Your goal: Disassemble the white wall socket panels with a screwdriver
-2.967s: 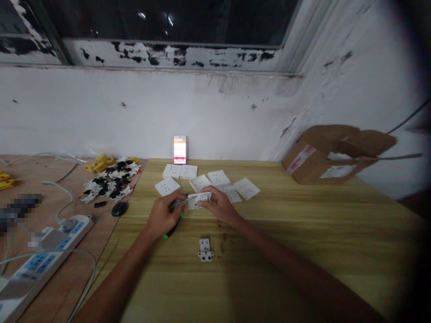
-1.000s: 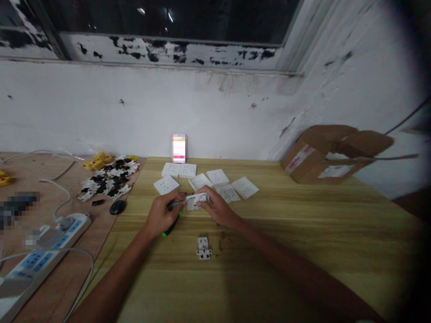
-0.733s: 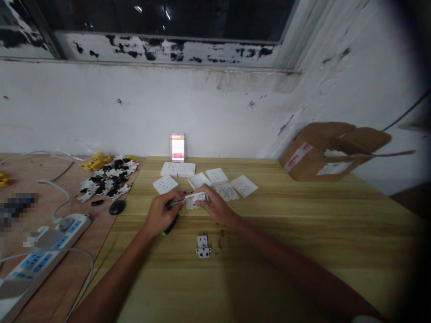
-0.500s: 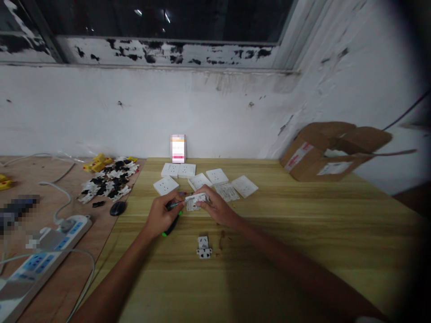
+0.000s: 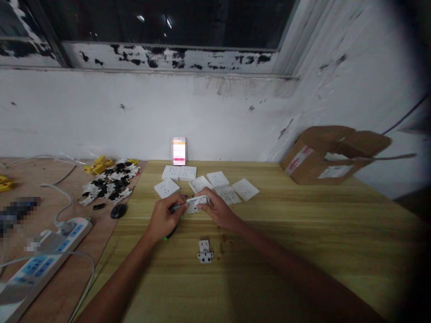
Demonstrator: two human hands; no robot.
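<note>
My left hand (image 5: 163, 219) is closed around a slim dark screwdriver (image 5: 174, 208), its thin metal end pointing right against the edge of a white wall socket (image 5: 194, 207). My right hand (image 5: 215, 207) pinches that socket at its right side, tilted above the table with its inner side partly showing. Under my left hand lies a black and green tool (image 5: 171, 234), mostly covered by the fingers. Nearer me, a loose white socket insert (image 5: 205, 251) with dark slots rests on the wood.
Several white socket plates (image 5: 166, 188) lie beyond my hands. A phone (image 5: 179, 151) leans on the wall. At the left are a black mouse (image 5: 118, 210), a power strip (image 5: 43, 255) and a pile of black and white parts (image 5: 109, 184). A cardboard box (image 5: 323, 154) stands back right.
The socket has tilted slightly in my right hand, and my left hand has shifted a little, covering more of the black and green tool. The whole view has moved slightly.
</note>
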